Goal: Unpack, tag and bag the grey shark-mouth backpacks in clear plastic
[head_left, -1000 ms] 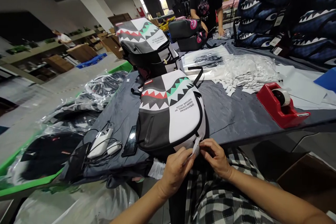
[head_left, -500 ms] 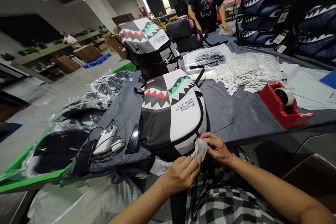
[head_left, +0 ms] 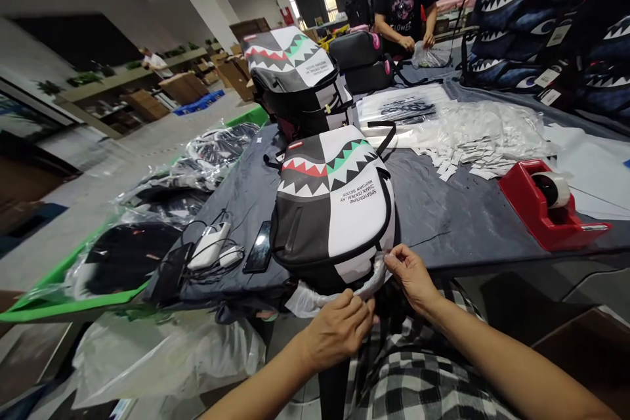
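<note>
A grey-and-white backpack (head_left: 339,210) with a printed shark mouth lies on the cloth-covered table (head_left: 438,210), its near end at the table's front edge. A translucent plastic bag (head_left: 310,302) is bunched in a band around that near end. My left hand (head_left: 339,331) is closed on the plastic just below the backpack's bottom. At the backpack's right near corner, my right hand (head_left: 411,279) pinches the same plastic between thumb and fingers. The fingertips of my left hand are partly hidden.
Behind stands another shark backpack (head_left: 295,72). To the right are a red tape dispenser (head_left: 551,210) and a heap of white tags (head_left: 472,157). A phone (head_left: 258,247) and white charger (head_left: 209,246) lie left. Bagged backpacks (head_left: 132,256) fill a green-edged bin. A person (head_left: 406,6) works opposite.
The bunched plastic is now stretched along the backpack's near end. My hands have moved apart, the right staying at the corner. The view has shifted, moving the scene rightward.
</note>
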The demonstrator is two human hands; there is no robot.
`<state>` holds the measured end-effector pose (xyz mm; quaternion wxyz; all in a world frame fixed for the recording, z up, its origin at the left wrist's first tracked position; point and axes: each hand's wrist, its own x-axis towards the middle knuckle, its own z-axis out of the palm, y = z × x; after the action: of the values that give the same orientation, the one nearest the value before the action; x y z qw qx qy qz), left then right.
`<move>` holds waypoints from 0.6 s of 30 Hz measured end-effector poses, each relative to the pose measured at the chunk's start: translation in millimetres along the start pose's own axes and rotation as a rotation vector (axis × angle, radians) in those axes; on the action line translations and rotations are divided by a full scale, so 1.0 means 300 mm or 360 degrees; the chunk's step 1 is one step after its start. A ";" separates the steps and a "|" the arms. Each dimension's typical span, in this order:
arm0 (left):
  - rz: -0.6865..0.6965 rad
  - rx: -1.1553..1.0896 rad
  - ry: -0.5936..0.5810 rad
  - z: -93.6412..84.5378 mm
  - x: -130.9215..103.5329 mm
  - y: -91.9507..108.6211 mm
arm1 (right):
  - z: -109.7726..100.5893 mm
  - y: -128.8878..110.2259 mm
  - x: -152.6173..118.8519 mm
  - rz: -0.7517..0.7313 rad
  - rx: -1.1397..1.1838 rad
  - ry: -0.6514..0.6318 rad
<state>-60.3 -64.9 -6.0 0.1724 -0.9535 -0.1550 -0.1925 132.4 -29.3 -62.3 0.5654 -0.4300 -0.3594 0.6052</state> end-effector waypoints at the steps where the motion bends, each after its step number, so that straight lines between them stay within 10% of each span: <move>1: -0.0053 -0.0077 0.0110 -0.018 -0.011 -0.008 | 0.003 0.011 0.001 0.0033 0.0057 0.0013; 5: -0.0715 -0.0204 0.0265 -0.079 -0.028 -0.074 | 0.011 0.033 -0.007 0.0092 0.0138 0.0032; 12: -0.1002 -0.0923 -0.0915 -0.094 0.036 -0.145 | 0.036 0.011 -0.007 0.0226 0.0305 0.0085; 18: -0.1007 -0.1136 -0.1231 -0.120 0.056 -0.163 | 0.005 0.015 0.019 0.0192 0.0064 0.0085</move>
<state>-74.4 -31.5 45.3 -0.2917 -0.8610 -0.4078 0.0855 129.2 -24.1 -66.5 0.5459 -0.4554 -0.3053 0.6335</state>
